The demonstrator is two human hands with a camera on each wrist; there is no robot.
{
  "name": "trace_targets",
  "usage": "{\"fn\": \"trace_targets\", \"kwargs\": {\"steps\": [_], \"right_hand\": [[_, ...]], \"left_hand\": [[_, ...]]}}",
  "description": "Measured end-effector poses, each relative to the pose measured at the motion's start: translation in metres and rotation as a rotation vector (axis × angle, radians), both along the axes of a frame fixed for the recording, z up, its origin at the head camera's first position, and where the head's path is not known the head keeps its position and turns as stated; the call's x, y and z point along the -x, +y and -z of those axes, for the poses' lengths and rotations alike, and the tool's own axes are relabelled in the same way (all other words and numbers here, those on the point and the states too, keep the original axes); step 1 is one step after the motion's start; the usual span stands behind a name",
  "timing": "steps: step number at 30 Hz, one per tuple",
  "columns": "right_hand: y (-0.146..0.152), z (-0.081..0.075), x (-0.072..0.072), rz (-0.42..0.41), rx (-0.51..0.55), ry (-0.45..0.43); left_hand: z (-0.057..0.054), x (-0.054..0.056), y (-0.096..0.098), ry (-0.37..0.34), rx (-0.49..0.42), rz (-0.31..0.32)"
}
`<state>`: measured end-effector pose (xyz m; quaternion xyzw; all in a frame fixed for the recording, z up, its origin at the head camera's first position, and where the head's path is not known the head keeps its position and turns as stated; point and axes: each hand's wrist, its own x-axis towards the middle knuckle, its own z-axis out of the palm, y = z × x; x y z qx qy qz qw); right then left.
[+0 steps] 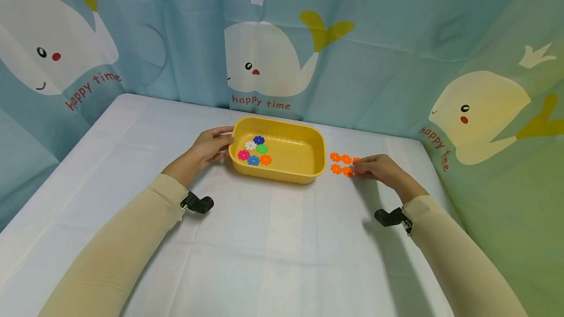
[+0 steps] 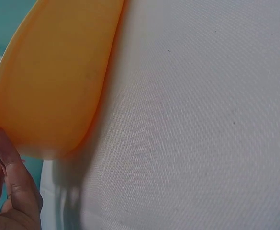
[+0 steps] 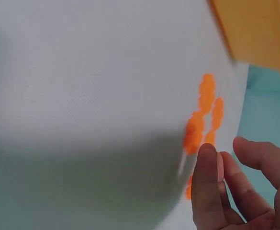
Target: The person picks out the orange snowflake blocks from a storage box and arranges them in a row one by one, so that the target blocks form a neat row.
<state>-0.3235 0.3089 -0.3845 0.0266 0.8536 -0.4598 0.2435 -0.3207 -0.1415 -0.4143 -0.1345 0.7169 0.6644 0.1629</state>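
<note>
A yellow plastic basin (image 1: pixel 304 153) stands on the table, its left end held by my left hand (image 1: pixel 212 145). In the left wrist view the thumb (image 2: pixel 8 148) lies against the basin's outer wall close to the rim; other fingertips are partly out of frame. To the basin's right, several orange flower-shaped discs (image 1: pixel 336 169) lie in two rows. My right hand (image 1: pixel 379 169) is over the right end of these discs and covers some of them. Its thumb and fingers stand apart in the right wrist view, with orange discs (image 3: pixel 207 93) just beyond the fingertips and nothing visible gripped.
Inside the basin's left half lie loose flower discs: dark blue (image 1: pixel 259 140), white (image 1: pixel 250 146), green (image 1: pixel 262 149), pink (image 1: pixel 244 155), light blue (image 1: pixel 253 160) and orange (image 1: pixel 266 160). A whale-print curtain (image 1: pixel 379 87) hangs behind the white-covered table (image 1: pixel 273 248).
</note>
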Motion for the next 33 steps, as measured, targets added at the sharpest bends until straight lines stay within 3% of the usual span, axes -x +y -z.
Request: {"fn": "trace_targets", "kwargs": {"steps": [11, 18, 26, 33], "right_hand": [[-0.042, -0.029, -0.004, -0.080, 0.042, 0.000], [-0.078, -0.039, 0.000, -0.106, 0.057, 0.013], [-0.116, -0.036, 0.007, -0.087, 0.128, -0.024], [-0.142, -0.023, 0.008, -0.099, 0.105, -0.016]], "left_hand": [[0.001, 0.000, 0.000, 0.009, -0.004, 0.005], [0.001, 0.001, 0.000, 0.009, -0.006, 0.006], [0.001, 0.001, 0.000, -0.002, 0.000, -0.006], [0.001, 0.001, 0.000, -0.002, -0.002, 0.000]]}}
